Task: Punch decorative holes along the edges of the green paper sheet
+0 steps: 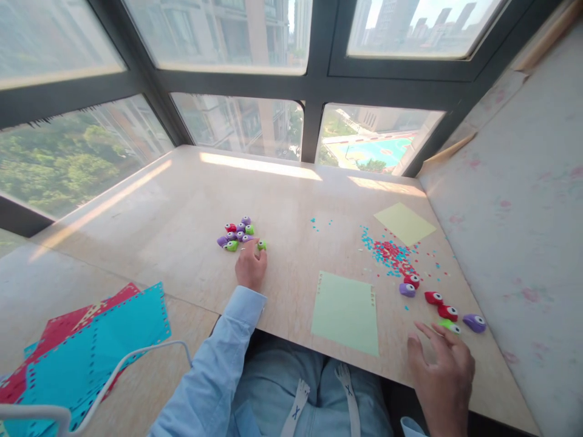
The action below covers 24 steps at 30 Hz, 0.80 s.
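On the surface [182, 218] the left hand [250, 267] rests with its grip curled shut beside a punch cluster [237, 233] – the right hand [444, 370], fingers spread apart, touches the green punch [450, 326], long axis running left-right.

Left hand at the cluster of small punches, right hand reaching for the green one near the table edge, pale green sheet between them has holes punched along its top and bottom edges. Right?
Not quite. In the head view the pale green sheet is punched along its left and right edges, not top and bottom. The left hand and right hand are as described.
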Each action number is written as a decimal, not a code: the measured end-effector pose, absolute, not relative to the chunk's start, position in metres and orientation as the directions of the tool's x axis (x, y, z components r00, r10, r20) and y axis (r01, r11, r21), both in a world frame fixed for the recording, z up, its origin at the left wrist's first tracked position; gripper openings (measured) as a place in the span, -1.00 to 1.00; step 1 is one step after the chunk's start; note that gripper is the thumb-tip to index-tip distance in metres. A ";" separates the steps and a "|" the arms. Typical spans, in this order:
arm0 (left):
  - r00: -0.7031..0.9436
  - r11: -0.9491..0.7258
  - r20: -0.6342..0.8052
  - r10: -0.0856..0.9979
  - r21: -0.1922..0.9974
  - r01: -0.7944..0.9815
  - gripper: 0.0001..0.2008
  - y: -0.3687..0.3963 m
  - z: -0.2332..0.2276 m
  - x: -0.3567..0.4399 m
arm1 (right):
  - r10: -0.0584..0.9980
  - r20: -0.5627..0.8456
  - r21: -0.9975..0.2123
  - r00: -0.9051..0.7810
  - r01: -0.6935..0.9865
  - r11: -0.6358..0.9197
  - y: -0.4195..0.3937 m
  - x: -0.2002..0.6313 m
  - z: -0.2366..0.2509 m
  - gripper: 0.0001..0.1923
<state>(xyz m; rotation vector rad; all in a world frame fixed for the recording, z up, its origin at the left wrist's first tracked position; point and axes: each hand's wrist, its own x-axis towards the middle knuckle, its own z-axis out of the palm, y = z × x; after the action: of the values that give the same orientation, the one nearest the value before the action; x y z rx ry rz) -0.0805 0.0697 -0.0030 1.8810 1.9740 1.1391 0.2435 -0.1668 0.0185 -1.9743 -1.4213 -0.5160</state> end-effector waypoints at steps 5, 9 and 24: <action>-0.105 -0.190 0.412 0.905 0.614 0.766 -0.74 0.065 -0.002 -0.084 | 0.737 0.591 -0.373 0.329 0.921 -0.113 -0.160 0.221 0.014 -0.56; -0.122 -0.230 0.425 0.897 0.684 0.692 -0.80 0.061 0.000 -0.088 | 0.765 0.544 -0.432 0.345 0.896 -0.097 -0.161 0.216 0.006 -0.56; 0.006 -0.296 0.403 0.915 0.660 0.690 -0.82 0.050 -0.001 -0.081 | 0.787 0.555 -0.397 0.270 0.917 -0.035 -0.165 0.219 -0.004 -0.54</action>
<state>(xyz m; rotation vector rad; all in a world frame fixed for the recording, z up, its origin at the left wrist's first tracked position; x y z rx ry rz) -0.0806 0.0498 -0.0014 2.0111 1.6681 1.1712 0.2191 -0.1653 -0.0037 -1.8434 -1.5436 -0.2373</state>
